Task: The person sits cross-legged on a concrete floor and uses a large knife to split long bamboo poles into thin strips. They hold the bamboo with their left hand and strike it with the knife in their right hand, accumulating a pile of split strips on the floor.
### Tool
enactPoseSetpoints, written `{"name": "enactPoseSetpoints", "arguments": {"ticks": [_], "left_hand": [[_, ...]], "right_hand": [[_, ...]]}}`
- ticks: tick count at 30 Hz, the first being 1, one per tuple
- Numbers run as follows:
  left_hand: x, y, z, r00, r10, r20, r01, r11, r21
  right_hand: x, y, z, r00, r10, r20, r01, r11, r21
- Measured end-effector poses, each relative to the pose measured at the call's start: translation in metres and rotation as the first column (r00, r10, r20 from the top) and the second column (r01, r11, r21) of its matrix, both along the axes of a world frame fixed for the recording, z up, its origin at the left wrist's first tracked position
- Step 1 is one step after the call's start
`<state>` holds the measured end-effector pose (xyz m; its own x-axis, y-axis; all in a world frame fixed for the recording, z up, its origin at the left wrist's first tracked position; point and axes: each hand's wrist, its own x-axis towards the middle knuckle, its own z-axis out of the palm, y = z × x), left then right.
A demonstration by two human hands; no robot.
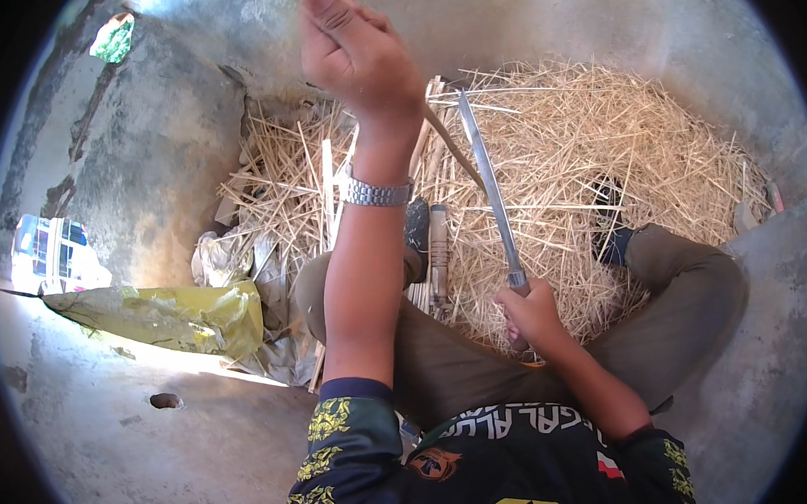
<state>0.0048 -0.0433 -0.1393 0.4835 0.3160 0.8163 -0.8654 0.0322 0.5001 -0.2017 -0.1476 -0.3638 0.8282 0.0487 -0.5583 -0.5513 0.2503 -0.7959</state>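
My left hand is raised high in front, its fingers closed round a thin brown stick. The stick slants down to the right behind my wrist. My right hand is wrapped round the handle of a long knife above my folded legs. Its narrow grey blade points away from me and slightly left. The stick's lower end meets or overlaps the blade near its middle; whether they touch I cannot tell. Under both hands lies a thick heap of pale straw-like shavings.
A banded wooden piece lies beside my left foot. Pale split strips lie on the left. Farther left are a yellow plastic sack and a small hole in the concrete floor. Concrete walls stand behind the heap.
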Motion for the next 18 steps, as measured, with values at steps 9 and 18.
{"name": "enactPoseSetpoints", "arguments": {"ticks": [9,18], "left_hand": [[0.013,0.015,0.002,0.995,0.094,-0.045,-0.095,0.995,-0.036],[0.009,0.019,-0.001,0.996,0.072,-0.052,-0.072,0.997,0.005]], "right_hand": [[-0.008,-0.001,0.012,0.906,-0.289,0.309,0.225,0.947,0.228],[0.006,-0.019,0.002,0.939,0.113,0.326,0.055,0.885,-0.463]]}}
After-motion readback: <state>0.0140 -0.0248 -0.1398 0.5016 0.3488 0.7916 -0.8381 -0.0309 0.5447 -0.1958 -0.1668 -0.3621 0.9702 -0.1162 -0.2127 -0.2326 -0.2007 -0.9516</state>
